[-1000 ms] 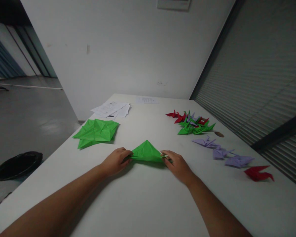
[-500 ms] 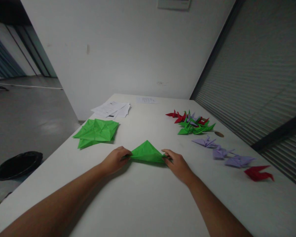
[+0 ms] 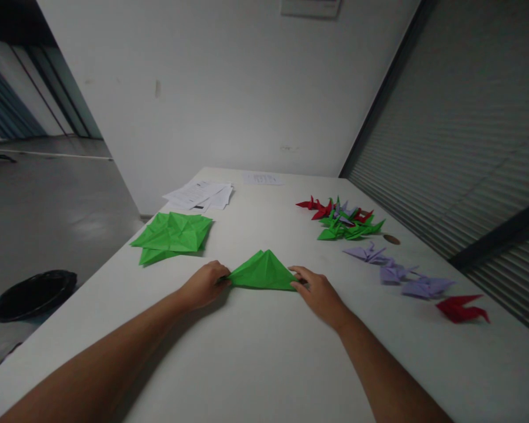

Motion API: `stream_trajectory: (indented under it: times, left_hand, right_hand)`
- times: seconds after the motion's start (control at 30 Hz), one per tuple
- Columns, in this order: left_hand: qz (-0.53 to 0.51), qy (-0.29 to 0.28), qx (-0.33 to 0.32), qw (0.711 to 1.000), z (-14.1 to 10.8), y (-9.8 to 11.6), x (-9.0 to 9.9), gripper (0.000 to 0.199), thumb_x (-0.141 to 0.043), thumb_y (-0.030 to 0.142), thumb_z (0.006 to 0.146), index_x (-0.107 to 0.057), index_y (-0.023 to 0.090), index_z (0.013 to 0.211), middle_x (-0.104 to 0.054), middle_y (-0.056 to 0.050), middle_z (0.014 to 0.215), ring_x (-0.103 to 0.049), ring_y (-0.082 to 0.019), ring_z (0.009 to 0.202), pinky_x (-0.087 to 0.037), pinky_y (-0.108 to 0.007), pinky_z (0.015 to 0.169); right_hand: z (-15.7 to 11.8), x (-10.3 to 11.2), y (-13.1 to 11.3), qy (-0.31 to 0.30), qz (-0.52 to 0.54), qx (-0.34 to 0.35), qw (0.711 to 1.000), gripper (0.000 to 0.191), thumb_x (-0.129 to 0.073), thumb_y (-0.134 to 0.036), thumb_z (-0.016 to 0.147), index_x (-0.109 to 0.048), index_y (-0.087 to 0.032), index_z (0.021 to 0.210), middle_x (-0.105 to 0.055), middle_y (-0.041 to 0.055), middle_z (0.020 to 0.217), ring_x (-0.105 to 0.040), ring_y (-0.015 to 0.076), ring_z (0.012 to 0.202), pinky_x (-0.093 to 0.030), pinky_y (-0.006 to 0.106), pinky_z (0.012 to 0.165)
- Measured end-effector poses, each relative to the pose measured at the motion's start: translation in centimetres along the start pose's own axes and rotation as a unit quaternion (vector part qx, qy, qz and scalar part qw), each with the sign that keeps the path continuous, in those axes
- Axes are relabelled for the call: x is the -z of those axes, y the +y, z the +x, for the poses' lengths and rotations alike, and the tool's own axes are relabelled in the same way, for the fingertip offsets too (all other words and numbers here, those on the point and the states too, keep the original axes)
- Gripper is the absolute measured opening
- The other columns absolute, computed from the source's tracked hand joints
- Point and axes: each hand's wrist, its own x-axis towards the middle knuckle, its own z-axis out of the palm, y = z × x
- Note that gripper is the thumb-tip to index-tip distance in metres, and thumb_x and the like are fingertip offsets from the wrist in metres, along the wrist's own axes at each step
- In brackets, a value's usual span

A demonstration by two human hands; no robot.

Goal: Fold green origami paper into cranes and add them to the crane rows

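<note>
OK, white table [image 3: 255, 358] in front of you; stacked green sheets [image 3: 171, 235] on its left, crane pile [image 3: 348, 231] far right. Folded paper [image 3: 264, 273], green, two-peaked, sits between your hands, long edge toward you. Your left hand [image 3: 206, 285] pinches its left corner, your right hand [image 3: 320, 294] its right. Red crane [image 3: 461, 309] lies near the right edge, brown disc [image 3: 392, 239] beside the pile.
</note>
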Motion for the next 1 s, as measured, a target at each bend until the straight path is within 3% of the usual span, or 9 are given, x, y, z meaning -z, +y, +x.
stream_trajectory:
  times: [0.43, 0.6, 1.0]
  left_hand:
    - [-0.034, -0.060, 0.065, 0.995, 0.17, -0.03, 0.71, 0.009, -0.064, 0.022, 0.085, -0.071, 0.018, 0.080, -0.069, -0.004, 0.076, -0.062, -0.018, 0.071, -0.042, -0.027, 0.065]
    - [-0.114, -0.057, 0.107, 0.986, 0.03, 0.13, 0.83, 0.020, -0.064, 0.024, 0.085, -0.066, 0.019, 0.104, -0.066, 0.002, 0.072, -0.058, -0.015, 0.064, -0.038, -0.025, 0.061]
    - [-0.098, -0.052, 0.109, 0.988, 0.01, 0.16, 0.78, 0.014, -0.059, 0.025, 0.089, -0.064, 0.020, 0.101, -0.068, 0.000, 0.075, -0.060, -0.016, 0.067, -0.039, -0.025, 0.064]
  right_hand:
    - [-0.12, -0.09, 0.25, -0.017, 0.023, -0.014, 0.999, 0.036, -0.064, -0.019, 0.087, -0.071, -0.023, 0.122, -0.080, 0.0096, 0.103, -0.076, 0.0263, 0.094, -0.057, 0.037, 0.083]
    - [-0.10, -0.13, 0.33, -0.025, -0.002, -0.026, 0.999, 0.036, -0.065, -0.022, 0.085, -0.071, -0.019, 0.121, -0.077, 0.0066, 0.089, -0.071, 0.0227, 0.076, -0.053, 0.033, 0.072]
    - [-0.10, -0.12, 0.41, -0.030, -0.015, -0.050, 0.998, 0.035, -0.063, -0.025, 0.086, -0.069, -0.016, 0.120, -0.069, 0.0020, 0.076, -0.062, 0.0185, 0.064, -0.043, 0.029, 0.062]
